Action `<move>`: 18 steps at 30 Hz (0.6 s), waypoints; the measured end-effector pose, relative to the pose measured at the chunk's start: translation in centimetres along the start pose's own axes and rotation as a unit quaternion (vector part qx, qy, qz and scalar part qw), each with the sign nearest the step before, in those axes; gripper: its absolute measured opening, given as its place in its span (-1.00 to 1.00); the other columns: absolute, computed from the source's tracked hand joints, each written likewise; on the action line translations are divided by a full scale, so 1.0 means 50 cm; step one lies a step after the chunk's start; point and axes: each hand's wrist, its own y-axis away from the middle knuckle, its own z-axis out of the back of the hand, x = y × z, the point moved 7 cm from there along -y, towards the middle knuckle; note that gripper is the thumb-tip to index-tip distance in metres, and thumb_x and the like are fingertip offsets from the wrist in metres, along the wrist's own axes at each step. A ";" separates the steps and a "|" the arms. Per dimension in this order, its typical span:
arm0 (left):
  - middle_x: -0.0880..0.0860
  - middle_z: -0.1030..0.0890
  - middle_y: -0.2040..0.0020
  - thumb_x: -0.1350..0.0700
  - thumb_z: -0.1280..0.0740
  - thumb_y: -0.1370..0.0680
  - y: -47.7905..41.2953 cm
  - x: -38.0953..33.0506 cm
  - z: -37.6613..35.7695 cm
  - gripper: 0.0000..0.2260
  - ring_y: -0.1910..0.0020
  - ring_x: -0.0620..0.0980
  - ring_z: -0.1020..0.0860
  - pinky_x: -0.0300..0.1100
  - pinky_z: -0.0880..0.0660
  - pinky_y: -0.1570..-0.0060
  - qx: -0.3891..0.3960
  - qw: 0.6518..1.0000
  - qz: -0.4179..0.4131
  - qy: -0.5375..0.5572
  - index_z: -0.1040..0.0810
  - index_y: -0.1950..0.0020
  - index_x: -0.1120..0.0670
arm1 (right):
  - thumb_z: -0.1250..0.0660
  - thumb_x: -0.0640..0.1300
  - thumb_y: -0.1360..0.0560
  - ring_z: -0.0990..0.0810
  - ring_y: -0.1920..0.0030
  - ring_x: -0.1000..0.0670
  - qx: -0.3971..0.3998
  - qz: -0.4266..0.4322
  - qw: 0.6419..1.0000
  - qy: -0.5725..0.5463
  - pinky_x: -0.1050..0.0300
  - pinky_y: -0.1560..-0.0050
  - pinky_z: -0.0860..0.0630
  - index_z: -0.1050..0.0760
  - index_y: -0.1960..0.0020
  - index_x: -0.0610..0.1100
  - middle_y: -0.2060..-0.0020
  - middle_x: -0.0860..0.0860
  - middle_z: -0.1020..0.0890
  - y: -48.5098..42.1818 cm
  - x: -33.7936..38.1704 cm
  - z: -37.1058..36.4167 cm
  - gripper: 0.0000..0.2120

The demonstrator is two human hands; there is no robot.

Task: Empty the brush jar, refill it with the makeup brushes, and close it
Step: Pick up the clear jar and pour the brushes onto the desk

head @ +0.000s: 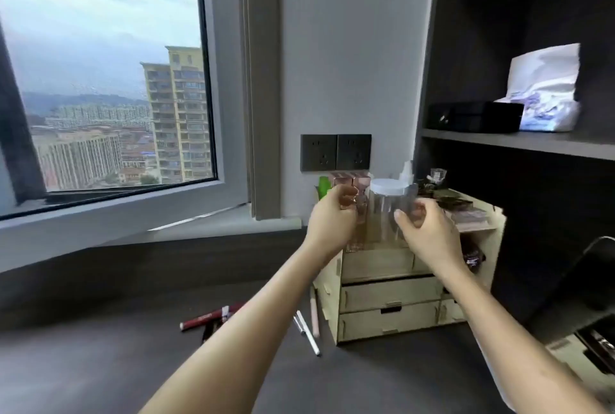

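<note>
A clear brush jar (pixel 382 214) with a white lid (pixel 387 185) stands on top of a wooden drawer organiser (pixel 389 294). The jar looks empty and the lid sits on it. My left hand (pixel 332 217) is raised just left of the jar, fingers curled against a rose-gold container (pixel 361 187). My right hand (pixel 427 230) is at the jar's right side, with the thumb near the jar wall and the fingers curled. Whether either hand grips anything is unclear. Dark red brushes (pixel 209 317), a white stick (pixel 307 332) and a pink pencil (pixel 314 314) lie on the dark table (pixel 100 363).
The organiser stands against the grey wall under two sockets (pixel 336 152). A window (pixel 100 74) fills the left. Dark shelves on the right hold a black box (pixel 476 117) and a tissue pack (pixel 545 107). A dark device (pixel 589 280) leans at the right edge.
</note>
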 end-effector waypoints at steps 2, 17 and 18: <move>0.11 -0.57 -0.16 0.33 -0.15 -0.51 -0.021 0.012 -0.028 -0.60 -0.18 0.11 -0.53 0.03 -0.50 -0.19 0.016 1.000 0.012 -0.003 -0.45 -0.32 0.11 | -0.31 0.09 -0.47 -0.54 -0.21 -0.12 0.025 -0.014 0.999 -0.016 -0.04 -0.21 -0.45 -0.35 -0.33 -0.19 -0.21 -0.11 -0.56 -0.016 -0.011 -0.020 -0.46; 0.04 -0.54 -0.23 0.38 -0.24 -0.47 -0.011 -0.045 -0.040 -0.46 -0.18 -0.01 -0.52 0.00 -0.54 -0.17 -0.002 0.994 -0.083 0.073 -0.39 -0.42 0.04 | -0.43 0.01 -0.40 -0.57 -0.13 -0.01 -0.055 0.046 0.982 -0.172 0.01 -0.14 -0.52 -0.33 -0.35 -0.13 -0.12 0.01 -0.57 0.002 0.071 0.034 -0.40; 0.04 -0.54 -0.24 0.35 -0.29 -0.45 0.004 -0.060 -0.021 -0.46 -0.20 -0.02 -0.51 0.01 -0.49 -0.23 -0.012 0.992 -0.115 0.059 -0.40 -0.41 0.03 | -0.43 0.01 -0.40 -0.57 -0.10 0.01 -0.060 0.056 0.977 -0.195 0.05 -0.11 -0.53 -0.33 -0.35 -0.13 -0.08 0.06 -0.55 0.015 0.091 0.045 -0.41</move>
